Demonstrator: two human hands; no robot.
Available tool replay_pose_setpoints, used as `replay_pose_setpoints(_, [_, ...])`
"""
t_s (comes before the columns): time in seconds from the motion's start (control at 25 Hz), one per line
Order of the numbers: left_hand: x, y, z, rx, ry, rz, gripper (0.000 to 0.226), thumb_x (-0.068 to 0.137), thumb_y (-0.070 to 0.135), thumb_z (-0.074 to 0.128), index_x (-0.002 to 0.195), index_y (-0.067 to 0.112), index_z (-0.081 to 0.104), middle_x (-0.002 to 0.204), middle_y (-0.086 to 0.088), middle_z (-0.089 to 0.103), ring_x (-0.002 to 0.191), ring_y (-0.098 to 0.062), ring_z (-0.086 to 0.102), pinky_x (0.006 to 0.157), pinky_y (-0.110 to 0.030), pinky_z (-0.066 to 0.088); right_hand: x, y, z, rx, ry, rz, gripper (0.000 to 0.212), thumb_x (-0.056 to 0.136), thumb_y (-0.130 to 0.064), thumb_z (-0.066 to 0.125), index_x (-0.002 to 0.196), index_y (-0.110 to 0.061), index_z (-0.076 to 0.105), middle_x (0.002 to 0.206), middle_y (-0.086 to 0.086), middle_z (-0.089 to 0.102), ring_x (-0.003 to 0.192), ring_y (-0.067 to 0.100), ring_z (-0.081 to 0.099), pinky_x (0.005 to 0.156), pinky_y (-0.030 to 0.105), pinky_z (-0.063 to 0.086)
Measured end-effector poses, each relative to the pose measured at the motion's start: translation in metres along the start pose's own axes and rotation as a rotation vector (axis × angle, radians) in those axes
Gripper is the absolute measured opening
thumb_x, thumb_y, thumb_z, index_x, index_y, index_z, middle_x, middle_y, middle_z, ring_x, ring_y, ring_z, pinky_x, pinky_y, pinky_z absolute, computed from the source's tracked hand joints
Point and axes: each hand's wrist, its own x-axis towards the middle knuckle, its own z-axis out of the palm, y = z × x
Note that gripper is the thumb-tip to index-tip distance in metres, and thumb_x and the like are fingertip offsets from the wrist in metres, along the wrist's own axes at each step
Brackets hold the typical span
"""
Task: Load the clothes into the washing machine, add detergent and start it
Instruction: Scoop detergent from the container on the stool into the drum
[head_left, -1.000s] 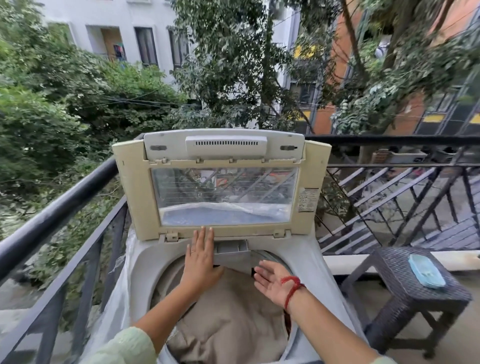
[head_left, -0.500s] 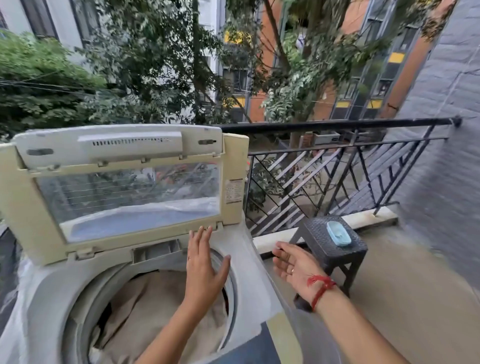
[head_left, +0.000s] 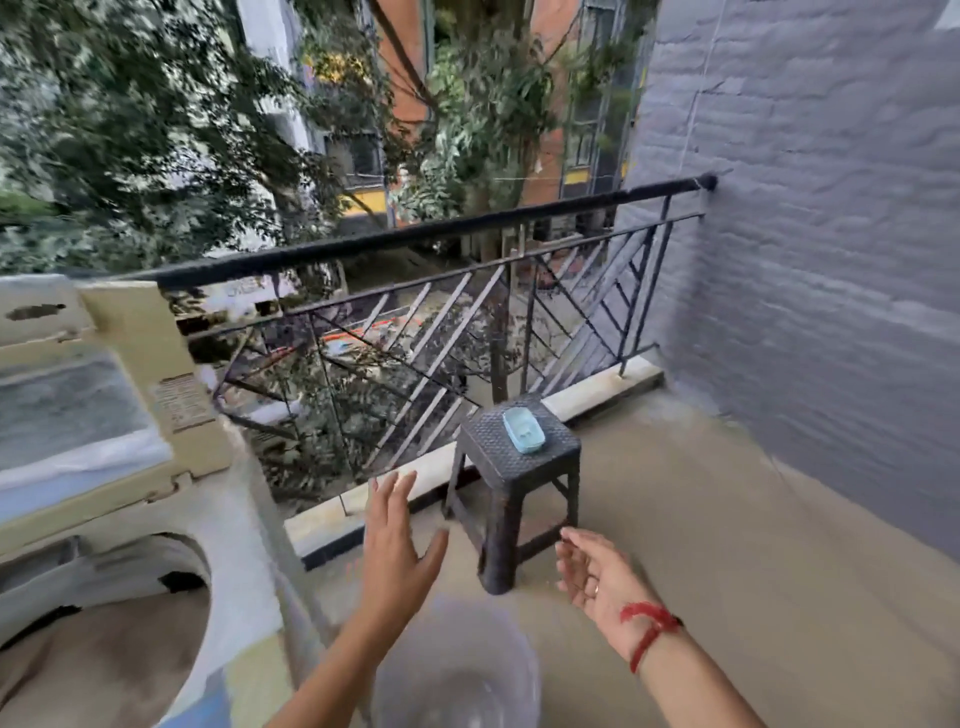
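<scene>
we see the washing machine (head_left: 228, 525) at the left edge of the balcony floor (head_left: 727, 545), cut off by the frame, its lid (head_left: 150, 364) standing upright and facing us, the round drum mouth opening upward. beige clothes (head_left: 104, 670) lie inside the drum, only partly in view. our left hand (head_left: 397, 545) hangs spread and empty over the floor, fingers pointing toward the railing (head_left: 415, 312). our right hand (head_left: 597, 577) is loose and empty too, palm turned left. a dark stool (head_left: 514, 488) stands near the railing, with a pale blue thing (head_left: 523, 429) on its top, long axis running away from us. a blurred clear tub (head_left: 457, 670) sits below our hands.
</scene>
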Motion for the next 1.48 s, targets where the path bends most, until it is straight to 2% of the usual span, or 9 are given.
replay_pose_setpoints(0.2, [0.002, 0.041, 0.05, 0.039, -0.088, -0.023, 0.067, 0.083, 0.032, 0.062, 0.142, 0.017, 0.035, 0.152, -0.007, 0.027, 0.146, -0.023, 0.008, 0.115, -0.041, 0.02, 0.011, -0.048, -0.066, 0.033, 0.018, 0.022, 0.013, 0.088, -0.005, 0.054, 0.078, -0.011, 0.059, 0.048, 0.0, 0.063, 0.036, 0.007, 0.056, 0.038, 0.014, 0.041])
replay_pose_setpoints(0.44, [0.014, 0.049, 0.098, 0.1, -0.199, -0.095, 0.085, 0.069, 0.062, 0.038, 0.14, 0.014, 0.037, 0.146, -0.006, 0.035, 0.141, -0.024, 0.024, 0.111, -0.036, 0.026, 0.059, -0.07, -0.098, 0.015, 0.065, 0.087, 0.009, 0.087, -0.01, 0.058, 0.08, -0.014, 0.062, 0.052, -0.003, 0.065, 0.039, 0.007, 0.058, 0.042, 0.015, 0.044])
replay_pose_setpoints(0.64, [0.047, 0.037, 0.147, 0.064, -0.208, -0.209, 0.071, 0.073, 0.045, 0.054, 0.136, 0.015, 0.041, 0.138, -0.006, 0.042, 0.136, -0.026, 0.032, 0.11, -0.042, 0.032, 0.122, -0.103, -0.106, -0.102, 0.074, 0.13, 0.008, 0.087, -0.013, 0.058, 0.081, -0.015, 0.063, 0.054, -0.004, 0.066, 0.042, 0.007, 0.058, 0.046, 0.018, 0.044])
replay_pose_setpoints(0.8, [0.095, 0.029, 0.19, 0.014, -0.191, -0.313, 0.071, 0.072, 0.047, 0.053, 0.133, 0.012, 0.043, 0.131, -0.005, 0.045, 0.127, -0.024, 0.04, 0.105, -0.036, 0.033, 0.194, -0.141, -0.096, -0.223, 0.053, 0.123, 0.008, 0.088, -0.014, 0.058, 0.081, -0.015, 0.062, 0.056, -0.003, 0.066, 0.043, 0.007, 0.058, 0.045, 0.017, 0.045])
replay_pose_setpoints(0.92, [0.131, 0.023, 0.217, -0.004, -0.184, -0.416, 0.064, 0.081, 0.036, 0.064, 0.136, 0.011, 0.041, 0.135, -0.006, 0.043, 0.127, -0.022, 0.041, 0.103, -0.032, 0.034, 0.24, -0.167, -0.081, -0.323, 0.025, 0.151, 0.008, 0.089, -0.015, 0.057, 0.082, -0.016, 0.061, 0.054, -0.005, 0.065, 0.043, 0.006, 0.058, 0.048, 0.019, 0.044])
replay_pose_setpoints(1.12, [0.177, 0.007, 0.237, -0.003, -0.172, -0.488, 0.06, 0.086, 0.029, 0.064, 0.138, 0.015, 0.039, 0.139, -0.005, 0.041, 0.127, -0.019, 0.041, 0.104, -0.032, 0.035, 0.315, -0.191, -0.063, -0.419, -0.012, 0.219, 0.007, 0.089, -0.017, 0.057, 0.084, -0.017, 0.062, 0.053, -0.006, 0.066, 0.042, 0.005, 0.059, 0.057, 0.024, 0.044])
replay_pose_setpoints(1.28, [0.2, -0.011, 0.249, 0.051, -0.203, -0.569, 0.057, 0.087, 0.032, 0.062, 0.137, 0.017, 0.038, 0.137, -0.003, 0.04, 0.127, -0.02, 0.041, 0.105, -0.031, 0.035, 0.39, -0.195, -0.044, -0.625, -0.035, 0.243, 0.004, 0.089, -0.019, 0.059, 0.086, -0.018, 0.062, 0.054, -0.008, 0.066, 0.042, 0.003, 0.058, 0.051, 0.02, 0.045])
replay_pose_setpoints(1.36, [0.212, -0.021, 0.261, 0.083, -0.235, -0.624, 0.058, 0.087, 0.035, 0.062, 0.137, 0.019, 0.038, 0.138, -0.002, 0.04, 0.127, -0.019, 0.04, 0.106, -0.031, 0.036, 0.431, -0.195, -0.031, -0.77, -0.061, 0.213, 0.003, 0.088, -0.016, 0.059, 0.087, -0.018, 0.061, 0.061, -0.006, 0.065, 0.047, 0.005, 0.056, 0.051, 0.019, 0.042])
replay_pose_setpoints(1.48, [0.235, -0.033, 0.283, 0.129, -0.3, -0.693, 0.059, 0.087, 0.036, 0.061, 0.139, 0.019, 0.036, 0.14, -0.004, 0.039, 0.126, -0.02, 0.041, 0.104, -0.03, 0.035, 0.497, -0.196, -0.006, -1.037, -0.117, 0.046, 0.016, 0.081, -0.006, 0.062, 0.071, -0.019, 0.064, 0.068, 0.001, 0.06, 0.062, 0.017, 0.055, 0.056, 0.024, 0.041])
